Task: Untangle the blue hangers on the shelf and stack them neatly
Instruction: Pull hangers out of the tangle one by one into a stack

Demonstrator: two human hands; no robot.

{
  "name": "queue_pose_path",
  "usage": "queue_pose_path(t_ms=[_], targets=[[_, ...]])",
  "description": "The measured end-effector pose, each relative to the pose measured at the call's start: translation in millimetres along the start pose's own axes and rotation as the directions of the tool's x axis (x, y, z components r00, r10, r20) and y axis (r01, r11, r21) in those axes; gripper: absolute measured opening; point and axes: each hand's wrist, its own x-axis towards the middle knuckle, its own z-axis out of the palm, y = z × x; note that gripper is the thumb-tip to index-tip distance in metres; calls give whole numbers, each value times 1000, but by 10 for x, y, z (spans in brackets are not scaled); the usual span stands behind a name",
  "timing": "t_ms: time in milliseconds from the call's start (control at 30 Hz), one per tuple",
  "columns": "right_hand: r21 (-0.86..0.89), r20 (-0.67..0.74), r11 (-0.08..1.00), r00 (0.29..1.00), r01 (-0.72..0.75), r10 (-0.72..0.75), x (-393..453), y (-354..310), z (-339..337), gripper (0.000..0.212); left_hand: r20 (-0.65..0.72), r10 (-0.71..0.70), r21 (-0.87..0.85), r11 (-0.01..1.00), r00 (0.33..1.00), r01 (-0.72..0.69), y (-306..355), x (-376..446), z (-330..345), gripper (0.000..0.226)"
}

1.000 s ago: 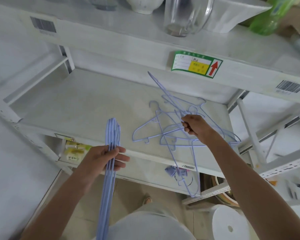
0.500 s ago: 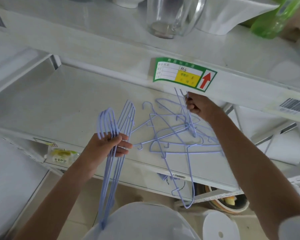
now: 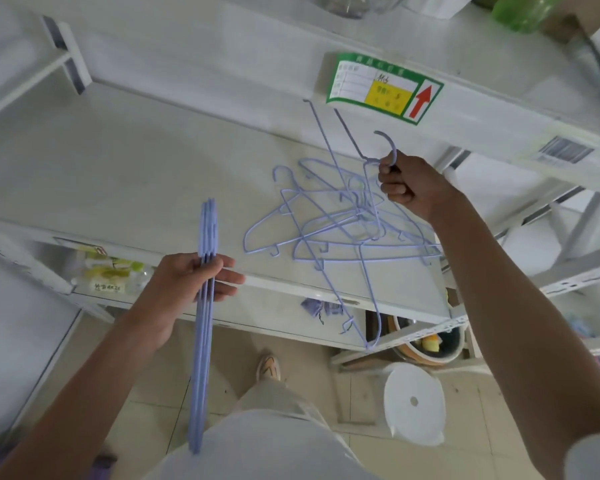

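Closest to me, the left hand (image 3: pixel 191 285) is closing its fingers around a neat bunch of blue hangers (image 3: pixel 203 327), all lined up edge-on and hanging down past the front of the shelf toward the floor, with their tops poking up above the knuckles. Just beyond that, the white shelf (image 3: pixel 101 174) is carrying the tangled pile of blue hangers (image 3: pixel 329 223) toward its right half, wires crossing each other every which way, and one of them is dangling over the front edge below the board. Moving further in, the right hand (image 3: pixel 407 187) is gripping one hanger (image 3: pixel 368 157) tight in a fist at the base of its hook, lifting it above the pile; the hook is curling out over the thumb and its arms are slanting up and left. I'm seeing its lower wire still threading down into the tangle. Behind that, on the upper shelf's front lip, a green label (image 3: pixel 381 86) with a red arrow is sitting just above the raised hanger.
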Motion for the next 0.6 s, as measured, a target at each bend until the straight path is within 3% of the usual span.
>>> queue_pose_path(t_ms=[133, 233, 333, 467, 600], targets=[[-84, -45, 995, 998, 47, -51, -266, 20, 212, 36, 1, 29, 6, 1000, 1000, -29, -3, -193, -100, 22], [-282, -39, 950, 988, 134, -151, -553, 50, 455, 32, 2, 79, 14, 997, 997, -79, 98, -348, -197, 23], [-447, 62, 867, 974, 221, -216, -872, 104, 713, 29, 12, 146, -3, 989, 989, -146, 323, -529, -379, 25], [-527, 249, 814, 960, 242, -124, -1262, 87, 1006, 35, -26, 249, 9, 969, 968, -249, 598, -849, -768, 25], [-562, 297, 786, 950, 257, -98, -1419, 0, 1302, 43, -118, 347, 41, 938, 930, -345, 680, -1172, -1136, 28]])
